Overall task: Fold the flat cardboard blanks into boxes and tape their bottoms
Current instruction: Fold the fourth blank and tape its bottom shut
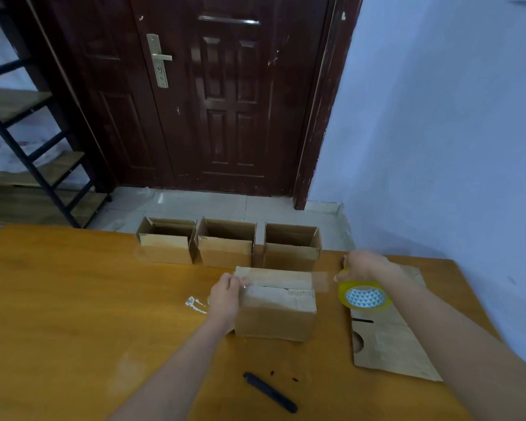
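A folded cardboard box (275, 317) stands bottom-up in the middle of the orange table (73, 299). My left hand (225, 296) presses the end of a clear tape strip (319, 281) against the box's left top edge. The strip runs across the flap seam to the yellowish tape roll (363, 296), which my right hand (366, 265) grips just right of the box. Under that hand lie flat cardboard blanks (392, 350).
Three open, assembled boxes (228, 244) stand in a row at the table's far edge. A black pen-like cutter (269, 391) lies near the front. White scraps (195, 303) sit left of my left hand. A dark door and a shelf rack are beyond.
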A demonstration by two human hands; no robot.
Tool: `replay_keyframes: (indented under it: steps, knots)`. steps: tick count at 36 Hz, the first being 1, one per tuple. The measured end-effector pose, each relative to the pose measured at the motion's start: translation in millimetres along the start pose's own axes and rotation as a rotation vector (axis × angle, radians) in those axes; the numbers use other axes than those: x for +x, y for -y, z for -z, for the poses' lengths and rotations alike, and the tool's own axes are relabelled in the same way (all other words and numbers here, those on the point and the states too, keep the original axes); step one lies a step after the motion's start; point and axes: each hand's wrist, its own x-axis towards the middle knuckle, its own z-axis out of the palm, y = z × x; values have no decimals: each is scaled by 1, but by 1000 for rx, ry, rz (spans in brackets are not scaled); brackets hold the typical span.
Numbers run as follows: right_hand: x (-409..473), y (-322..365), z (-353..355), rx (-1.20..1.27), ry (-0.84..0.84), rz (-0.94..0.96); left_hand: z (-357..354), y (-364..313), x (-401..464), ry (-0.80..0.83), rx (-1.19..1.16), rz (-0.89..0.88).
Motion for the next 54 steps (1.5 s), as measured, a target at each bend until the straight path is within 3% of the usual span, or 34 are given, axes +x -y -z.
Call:
replay_keyframes:
  steps: [7,17,36,54]
  knots:
    - [9,9,-8,97,39,-3,1,-8,2,-72,-169,84]
    - [16,17,-25,104,85,-11,-3,-11,2,-163,-154,58]
    - [20,35,-48,192,83,-47,12,-5,13,-86,-290,96]
    - [18,40,-52,198,88,-59,22,-1,31,-29,-162,125]
